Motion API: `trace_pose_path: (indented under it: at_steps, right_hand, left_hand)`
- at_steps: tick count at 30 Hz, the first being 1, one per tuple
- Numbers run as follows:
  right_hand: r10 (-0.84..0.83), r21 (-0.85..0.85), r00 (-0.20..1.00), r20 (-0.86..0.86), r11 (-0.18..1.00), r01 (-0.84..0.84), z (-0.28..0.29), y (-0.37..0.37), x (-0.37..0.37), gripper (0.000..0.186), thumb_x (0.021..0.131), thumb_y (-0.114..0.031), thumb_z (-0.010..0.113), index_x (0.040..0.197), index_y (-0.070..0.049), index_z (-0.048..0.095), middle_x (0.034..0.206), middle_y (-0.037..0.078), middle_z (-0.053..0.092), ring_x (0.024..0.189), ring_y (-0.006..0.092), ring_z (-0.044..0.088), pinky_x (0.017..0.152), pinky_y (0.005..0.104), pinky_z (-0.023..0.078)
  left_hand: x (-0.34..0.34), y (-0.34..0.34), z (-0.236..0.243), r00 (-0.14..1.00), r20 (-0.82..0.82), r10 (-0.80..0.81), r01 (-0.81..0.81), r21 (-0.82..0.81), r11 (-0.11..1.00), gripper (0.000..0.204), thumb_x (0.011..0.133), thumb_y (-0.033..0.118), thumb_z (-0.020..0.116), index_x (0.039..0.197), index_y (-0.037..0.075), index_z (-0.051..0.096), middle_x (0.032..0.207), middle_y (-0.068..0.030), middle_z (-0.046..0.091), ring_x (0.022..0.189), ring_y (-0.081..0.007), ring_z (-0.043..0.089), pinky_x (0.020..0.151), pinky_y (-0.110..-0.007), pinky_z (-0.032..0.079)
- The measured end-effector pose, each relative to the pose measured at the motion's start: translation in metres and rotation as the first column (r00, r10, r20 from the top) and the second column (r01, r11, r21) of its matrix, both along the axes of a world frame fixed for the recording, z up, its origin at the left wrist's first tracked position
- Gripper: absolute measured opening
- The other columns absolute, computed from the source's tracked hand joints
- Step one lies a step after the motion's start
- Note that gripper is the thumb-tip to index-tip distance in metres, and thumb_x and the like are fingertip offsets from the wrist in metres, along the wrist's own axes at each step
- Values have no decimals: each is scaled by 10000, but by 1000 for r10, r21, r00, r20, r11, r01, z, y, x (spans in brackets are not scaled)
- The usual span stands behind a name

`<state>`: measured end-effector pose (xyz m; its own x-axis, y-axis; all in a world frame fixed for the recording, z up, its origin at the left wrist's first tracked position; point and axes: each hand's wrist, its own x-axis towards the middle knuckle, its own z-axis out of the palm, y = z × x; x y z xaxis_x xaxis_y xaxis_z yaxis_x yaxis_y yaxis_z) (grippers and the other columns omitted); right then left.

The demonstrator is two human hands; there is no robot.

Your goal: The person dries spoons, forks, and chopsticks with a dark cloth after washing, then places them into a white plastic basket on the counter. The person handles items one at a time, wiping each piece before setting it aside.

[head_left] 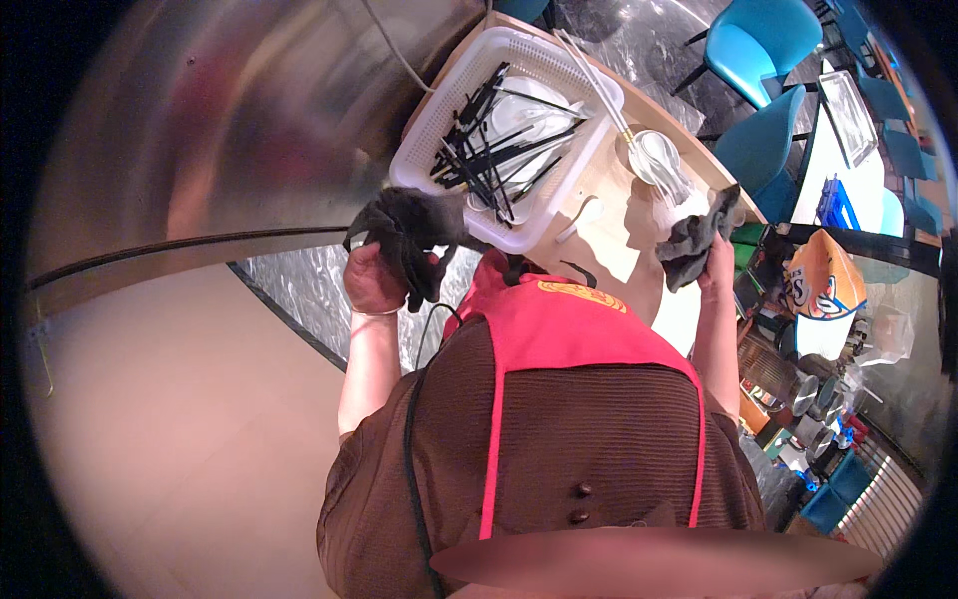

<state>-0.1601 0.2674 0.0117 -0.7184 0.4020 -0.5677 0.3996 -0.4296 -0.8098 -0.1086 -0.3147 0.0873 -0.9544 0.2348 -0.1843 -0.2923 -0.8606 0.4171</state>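
Though gripped, cloth [414, 235] above left hand [374, 282].

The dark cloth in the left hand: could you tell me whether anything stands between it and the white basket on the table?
Nothing visible does. The dark cloth in the left hand already overlaps the near edge of the white basket, which holds black chopsticks.

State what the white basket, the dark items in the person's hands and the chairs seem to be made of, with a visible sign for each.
White basket: likely moulded plastic, with perforated lattice walls.
Dark cloth in the left hand and in the right hand: soft fabric, crumpled and matt; possibly gloves.
Blue chairs: probably hard plastic shells, smooth with a slight sheen.
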Motion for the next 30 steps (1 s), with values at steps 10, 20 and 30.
trace_pose_path:
  at_steps: [10, 20, 30]
  right_hand:
    - [681, 439, 733, -11, 662, -608, 82, -136, -21, 450, 818, -10, 570, 1250, 19, 695, 1030, 69, 748, 906, 158, 695, 851, 306, 555]
    - [609, 606, 52, 792, -770, -199, 16, -308, -92, 146, 815, -135, 640, 842, -84, 773, 915, 147, 738, 897, 324, 737, 745, 435, 598]
    - [338, 330, -1, 941, -921, -209, -30, -338, -106, 275, 940, -233, 581, 1002, -135, 830, 1123, 90, 779, 1019, 277, 753, 832, 434, 609]
  left_hand:
    - [-17, -51, -34, 985, -36, 169, -168, 12, 986, 710, 872, 36, 603, 1561, 77, 439, 1537, -152, 525, 1403, -371, 510, 1130, -588, 460]
    - [3, -71, -73, 980, 3, 197, -196, -50, 979, 651, 960, 304, 735, 1518, 84, 484, 1498, -130, 560, 1339, -330, 566, 1161, -505, 453]
    - [13, -75, -62, 972, 143, 186, -214, 214, 953, 588, 968, 230, 719, 1498, 68, 523, 1497, -145, 572, 1366, -342, 553, 1205, -505, 410]
